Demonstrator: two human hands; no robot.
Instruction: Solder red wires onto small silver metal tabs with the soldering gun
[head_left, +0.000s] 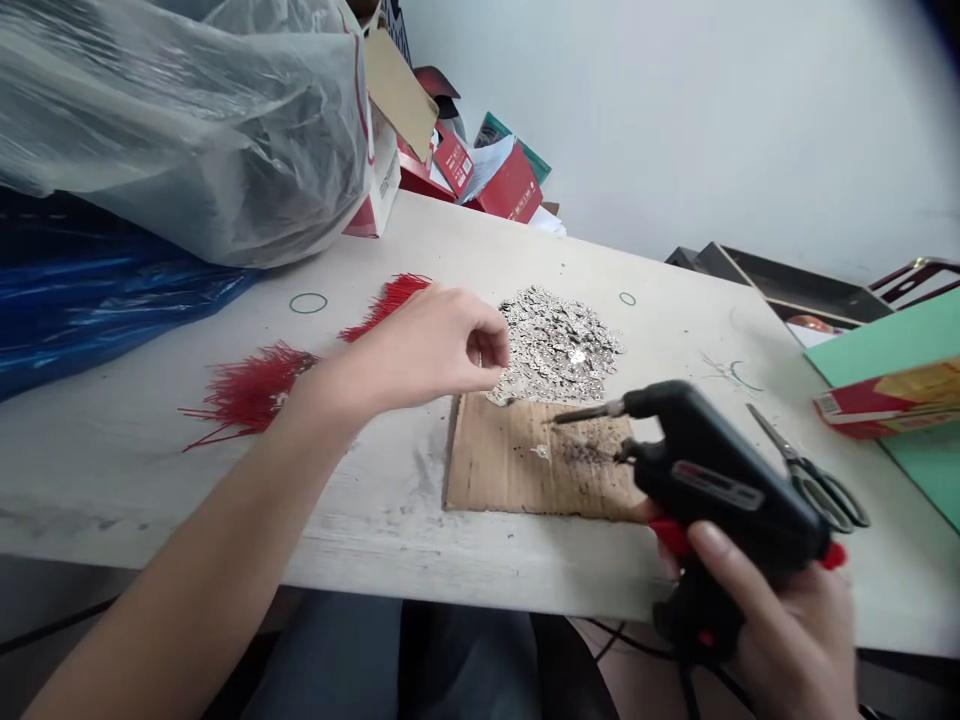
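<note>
My right hand (780, 610) is wrapped round the grip of a black soldering gun (720, 480) with red parts. Its tip points left, over a scorched piece of cardboard (487, 460). On the cardboard lies one small silver metal charm (540, 451). My left hand (457, 345) is closed in a pinch above the cardboard's back left corner; whatever its fingertips hold is too small to make out. Just beyond it spreads a pile of silver metal charms (562, 345). Left of that hand lie red tassels (255, 390) and a second red bunch of tassels (390, 300).
Scissors (810, 480) lie to the right of the soldering gun. A red and yellow box (892, 395) rests on a green board (930, 470). A large plastic bag (225, 130) and red boxes (510, 185) stand at the back. A green rubber band (308, 303) is at left.
</note>
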